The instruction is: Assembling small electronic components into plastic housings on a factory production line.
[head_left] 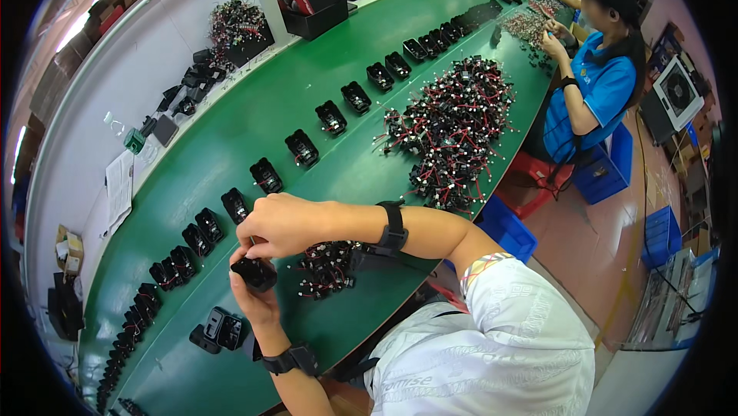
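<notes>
My left hand [257, 304] grips a black plastic housing [255, 274] just above the green table. Over its upper end, my right hand [283, 224] is bent down with the fingers pinched together at the housing's opening. Whatever those fingertips hold is hidden. Under my right forearm lies a small pile of black parts with red wires and white connectors [327, 268]. Beside my left wrist rest some open black cases [223, 330]. A row of similar black housings [266, 176] with wires inside runs along the table past my hands.
A large heap of wired black parts [461, 120] covers the table to the right. At the far right, a co-worker in a blue shirt [596, 85] handles small parts. A black box [314, 1] stands along the back edge. Blue bins [607, 166] sit on the floor.
</notes>
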